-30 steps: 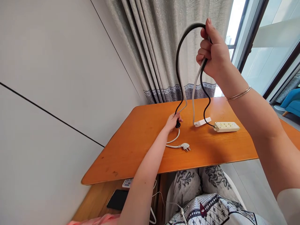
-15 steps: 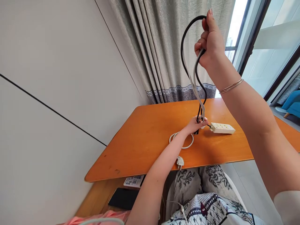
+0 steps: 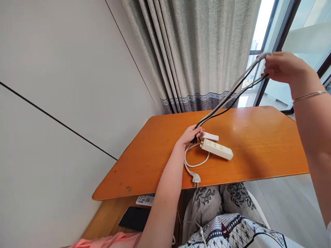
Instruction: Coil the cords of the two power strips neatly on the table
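A bundle of black and white cables [image 3: 224, 100] runs taut and slanting between my two hands. My left hand [image 3: 191, 135] is closed around its lower end, low over the table, with a black plug [image 3: 193, 140] poking out below the fingers. Up at the right, in front of the window, my right hand [image 3: 280, 67] grips the looped upper end. Just right of my left hand lie a cream power strip [image 3: 217, 148] and, behind it, a second white strip [image 3: 210, 136]. A coiled white cord [image 3: 188, 164] ends in a white plug [image 3: 196, 178] at the table's front edge.
The orange wooden table [image 3: 144, 162] stands against a white wall panel [image 3: 64, 86]. A grey curtain [image 3: 201, 51] hangs behind it. Below the left front edge a black phone-like slab [image 3: 134, 218] lies on a wooden surface [image 3: 108, 215].
My right hand has swung right and down, pulling the cable loop into a stretched slant. My left hand has shifted left, and the power strips have moved left with it.
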{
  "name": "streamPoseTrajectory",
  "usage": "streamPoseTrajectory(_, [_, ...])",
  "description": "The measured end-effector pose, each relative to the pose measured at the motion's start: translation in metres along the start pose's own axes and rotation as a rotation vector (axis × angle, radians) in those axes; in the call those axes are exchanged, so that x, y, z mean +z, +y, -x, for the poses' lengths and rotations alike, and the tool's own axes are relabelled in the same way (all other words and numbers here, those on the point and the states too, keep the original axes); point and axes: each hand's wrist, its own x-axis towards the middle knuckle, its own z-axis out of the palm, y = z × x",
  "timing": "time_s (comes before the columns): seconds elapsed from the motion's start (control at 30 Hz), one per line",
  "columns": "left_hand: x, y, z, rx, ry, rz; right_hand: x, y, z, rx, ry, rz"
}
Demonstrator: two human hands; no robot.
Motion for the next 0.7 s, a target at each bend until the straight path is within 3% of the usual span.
streamPoseTrajectory(0.1, [-0.005, 0.002, 0.004, -0.018, 0.024, 0.111, -0.030, 0.036, 0.006, 0.138, -0.028, 0.154])
streamPoseTrajectory(0.23, [0.002, 0.009, 0.007, -0.049, 0.016, 0.228, -0.041, 0.091, 0.015, 0.245, 0.067, 0.084])
streamPoseTrajectory(0.33, [0.008, 0.016, 0.009, -0.104, 0.067, 0.301, -0.032, 0.134, 0.023, 0.309, 0.135, -0.009])
streamPoseTrajectory(0.5, [0.009, 0.027, 0.010, -0.059, 0.211, 0.400, -0.004, 0.198, 0.041, 0.338, 0.093, -0.034])
streamPoseTrajectory(0.7, [0.006, 0.032, 0.008, -0.042, 0.335, 0.483, 0.013, 0.243, 0.068, 0.132, 0.016, 0.136])
